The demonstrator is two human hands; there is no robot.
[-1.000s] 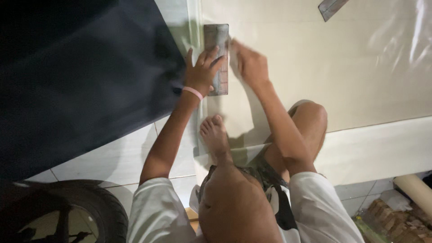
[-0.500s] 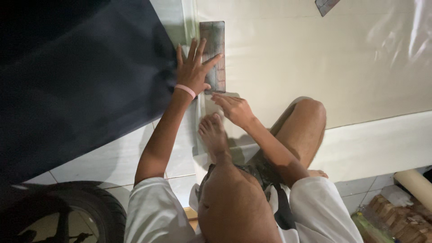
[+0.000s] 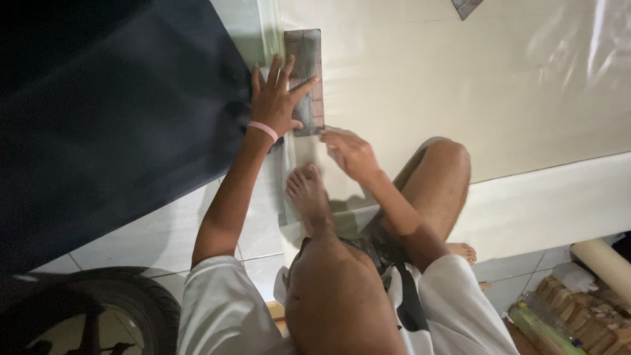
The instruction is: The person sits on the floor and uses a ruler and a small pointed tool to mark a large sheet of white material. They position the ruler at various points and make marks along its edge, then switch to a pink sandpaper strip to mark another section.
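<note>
My left hand [image 3: 279,98], with a pink band at the wrist, lies flat with fingers spread on a grey rectangular straightedge [image 3: 307,62]. The straightedge rests along the left edge of a large cream sheet [image 3: 460,85] on the floor. My right hand [image 3: 351,154] hovers at the straightedge's near end, fingers curled and blurred; whether it holds anything is unclear. My bare foot [image 3: 309,194] stands on the sheet's edge just below both hands.
A big dark sheet [image 3: 112,112] covers the floor to the left, touching my left hand. A tyre [image 3: 98,309] sits at bottom left. A cream roll [image 3: 605,263] and clutter lie at bottom right. A small grey piece [image 3: 467,6] lies at the top.
My right hand has slid from the straightedge's upper right side down to its near end. My left hand has opened out flat and shifted slightly up along the straightedge.
</note>
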